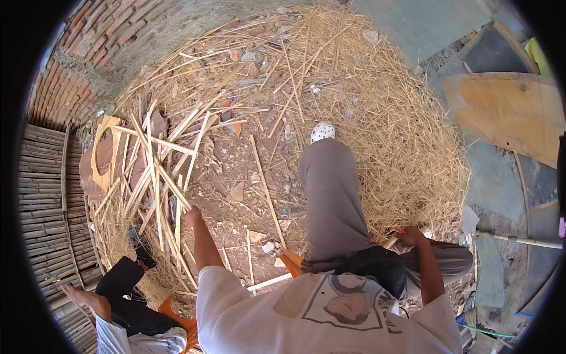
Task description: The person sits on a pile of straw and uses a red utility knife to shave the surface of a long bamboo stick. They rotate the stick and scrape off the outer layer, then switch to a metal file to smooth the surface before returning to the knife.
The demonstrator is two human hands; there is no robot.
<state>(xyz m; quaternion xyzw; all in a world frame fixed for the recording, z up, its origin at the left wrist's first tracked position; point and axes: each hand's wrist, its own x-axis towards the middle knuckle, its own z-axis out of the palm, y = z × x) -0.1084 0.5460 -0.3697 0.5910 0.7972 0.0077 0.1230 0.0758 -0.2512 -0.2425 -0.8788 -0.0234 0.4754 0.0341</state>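
To the left, my left hand [190,217] is closed on the near end of a pale bamboo strip [172,187]. That strip slants away from me over a loose pile of similar split strips [154,154]. Beside my bent right leg, my right hand [413,236] is closed around a thin red-handled tool [401,230], whose blade or tip I cannot make out. A short pale piece [390,242] shows just left of that hand. My left leg stretches forward, ending in a white clog with holes [322,131].
Fine bamboo shavings [407,159] heap up to the right. A long strip [268,192] lies on the dirt. At lower left sits a co-worker, one hand [88,300] extended, by a bamboo-slat wall [44,200]. A brick wall [112,35] stands behind; a brown board [507,112] lies right.
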